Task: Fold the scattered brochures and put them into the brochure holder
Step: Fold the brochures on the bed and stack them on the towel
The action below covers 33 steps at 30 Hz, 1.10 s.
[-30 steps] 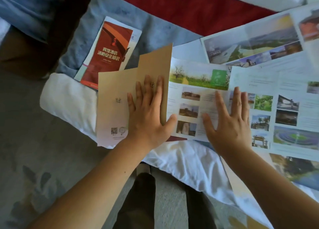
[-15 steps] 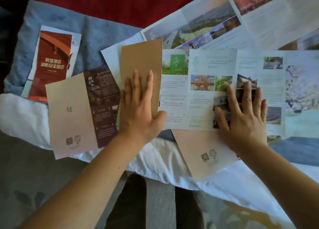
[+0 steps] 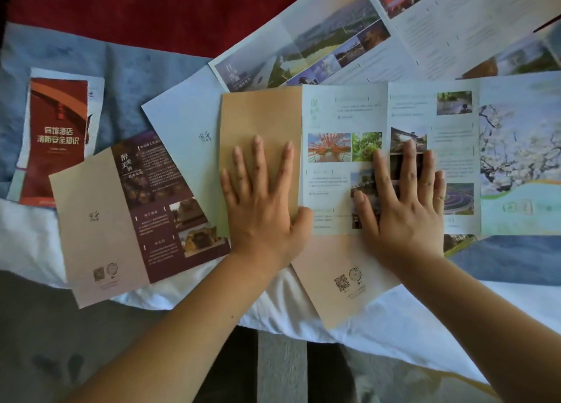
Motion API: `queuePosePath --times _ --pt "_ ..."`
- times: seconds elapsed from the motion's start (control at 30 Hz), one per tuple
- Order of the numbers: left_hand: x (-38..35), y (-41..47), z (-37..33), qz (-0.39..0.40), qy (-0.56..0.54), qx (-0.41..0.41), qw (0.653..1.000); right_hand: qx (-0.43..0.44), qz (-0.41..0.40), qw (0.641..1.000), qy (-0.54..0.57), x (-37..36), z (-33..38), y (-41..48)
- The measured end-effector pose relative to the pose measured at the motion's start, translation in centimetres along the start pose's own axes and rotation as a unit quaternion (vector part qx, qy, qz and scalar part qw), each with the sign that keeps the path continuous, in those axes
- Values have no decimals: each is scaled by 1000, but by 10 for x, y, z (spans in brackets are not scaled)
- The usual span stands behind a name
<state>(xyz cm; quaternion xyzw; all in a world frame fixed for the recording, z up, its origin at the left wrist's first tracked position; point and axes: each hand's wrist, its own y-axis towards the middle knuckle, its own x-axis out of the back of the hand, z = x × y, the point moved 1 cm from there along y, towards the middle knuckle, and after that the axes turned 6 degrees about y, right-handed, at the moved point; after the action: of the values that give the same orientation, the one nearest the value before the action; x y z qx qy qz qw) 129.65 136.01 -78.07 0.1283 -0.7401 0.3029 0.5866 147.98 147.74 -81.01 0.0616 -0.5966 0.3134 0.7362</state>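
Left hand (image 3: 261, 217), fingers straight, flattens the tan paper flap (image 3: 261, 120) to crease it; right hand (image 3: 403, 214), fingers spread, pins the unfolded white photo brochure (image 3: 425, 114) steady

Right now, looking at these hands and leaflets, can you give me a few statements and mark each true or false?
1. The left hand lies flat on a tan folded panel. True.
2. The right hand grips a pen. False: it lies flat, fingers spread, on the open brochure.
3. The red brochure lies far left, touched by neither hand. True.
4. A brochure holder stands between the hands. False: none is in view.
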Motion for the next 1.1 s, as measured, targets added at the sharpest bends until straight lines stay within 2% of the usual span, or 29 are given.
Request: queuePosePath --times 0.1,0.23,0.5,0.63,0.83,1.1 --pt "-16 5 -14 9 16 1 1000 1 -13 1000 -8 -4 0 1" --pt "-31 8 -17 -20 67 -3 998 2 -30 1000 -10 -7 0 2" --pt "-38 8 -9 -52 53 -15 997 -5 -26 999 -19 -6 3 2" --pt "-37 8 6 -49 48 -1 998 37 -6 999 -24 -1 19 3" --pt "-27 1 76 -45 79 8 996 106 -2 994 -32 -4 61 16" --pt "-12 -12 186 -37 97 15 994 91 -1 996 -12 -17 83 25"
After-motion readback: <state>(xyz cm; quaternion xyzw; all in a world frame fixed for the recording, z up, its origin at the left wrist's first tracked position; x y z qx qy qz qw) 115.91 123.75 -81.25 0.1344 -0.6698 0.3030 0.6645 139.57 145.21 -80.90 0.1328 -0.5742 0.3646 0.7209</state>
